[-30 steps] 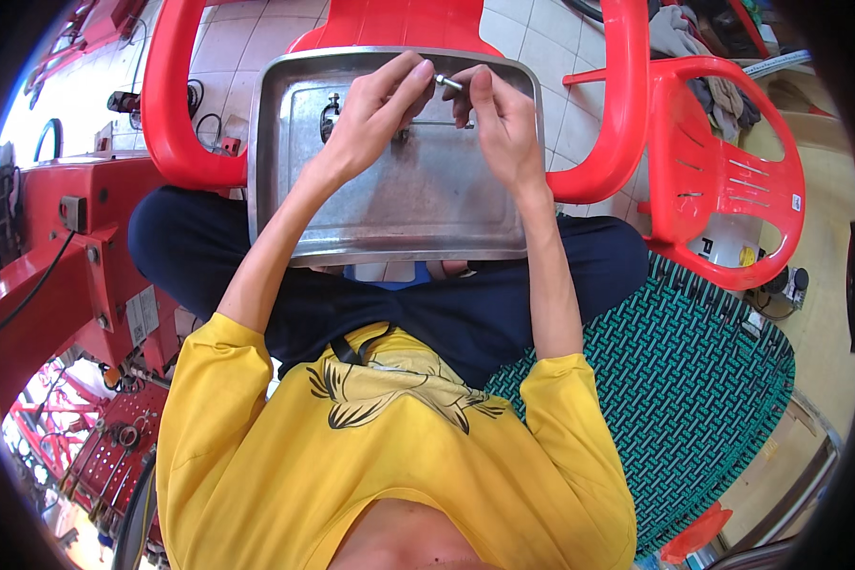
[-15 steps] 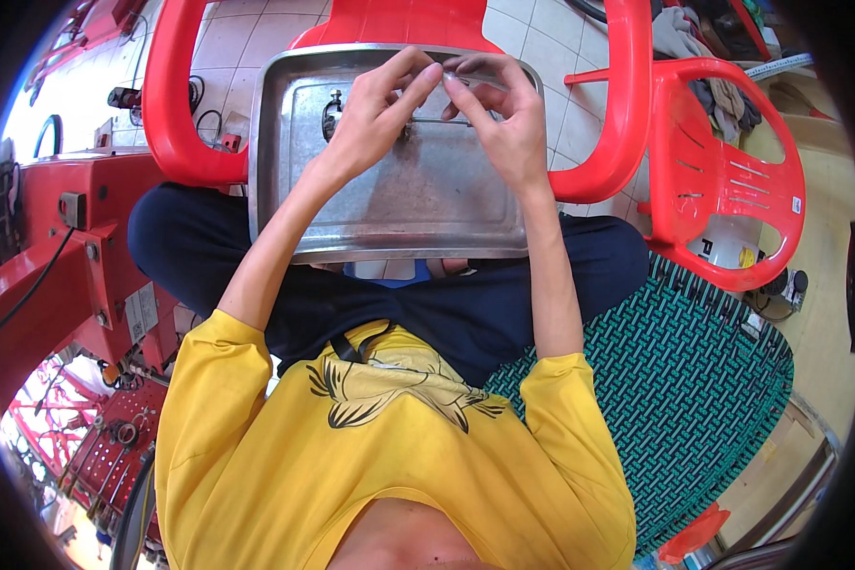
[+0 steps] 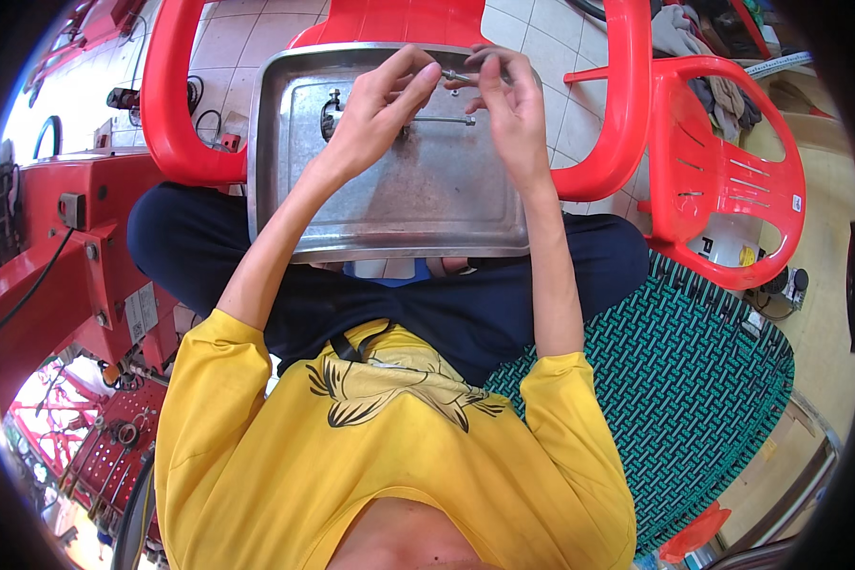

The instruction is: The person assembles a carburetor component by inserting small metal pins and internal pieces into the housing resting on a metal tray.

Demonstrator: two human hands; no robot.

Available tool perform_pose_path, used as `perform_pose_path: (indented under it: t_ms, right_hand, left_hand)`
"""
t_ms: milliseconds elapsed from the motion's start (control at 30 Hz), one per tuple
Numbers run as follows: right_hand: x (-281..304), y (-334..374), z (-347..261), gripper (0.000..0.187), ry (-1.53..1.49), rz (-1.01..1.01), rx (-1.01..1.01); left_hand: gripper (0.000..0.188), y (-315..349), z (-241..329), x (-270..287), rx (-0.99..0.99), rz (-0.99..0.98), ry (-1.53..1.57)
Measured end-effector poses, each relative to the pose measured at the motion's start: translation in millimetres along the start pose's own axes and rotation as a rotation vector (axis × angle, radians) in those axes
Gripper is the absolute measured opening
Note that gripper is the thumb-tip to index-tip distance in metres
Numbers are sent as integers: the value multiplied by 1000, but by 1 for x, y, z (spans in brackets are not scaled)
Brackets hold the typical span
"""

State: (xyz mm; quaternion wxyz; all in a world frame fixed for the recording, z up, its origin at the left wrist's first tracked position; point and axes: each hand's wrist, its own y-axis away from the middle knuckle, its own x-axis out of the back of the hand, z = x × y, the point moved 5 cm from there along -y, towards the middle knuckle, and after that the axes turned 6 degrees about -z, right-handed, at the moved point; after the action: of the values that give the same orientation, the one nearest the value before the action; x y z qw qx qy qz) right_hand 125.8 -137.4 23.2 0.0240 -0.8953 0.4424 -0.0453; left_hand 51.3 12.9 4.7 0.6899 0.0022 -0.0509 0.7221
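A dented metal tray rests on my lap and on the seat of a red plastic chair. Both hands are raised over the tray's far end. My left hand and my right hand pinch a small metal bolt between their fingertips. A long thin bolt lies on the tray just below the hands. A small dark metal fitting sits on the tray beside my left hand.
A second red plastic chair stands at the right with cloth piled behind it. A red machine frame with cables fills the left. I sit on a green woven seat. Tiled floor lies beyond.
The hands have stayed over the tray's far end, fingers shifting slightly on the small bolt. The tray and chairs have not moved.
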Motion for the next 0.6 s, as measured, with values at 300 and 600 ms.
perform_pose_path:
  t_ms: [300,600]
  right_hand:
    - [-8,-1,-1,30,69,15,96]
    - [-5,1,0,28,217,21,135]
  left_hand:
    - [28,-1,1,-2,-17,-14,100]
    - [28,1,6,-4,-31,-7,95]
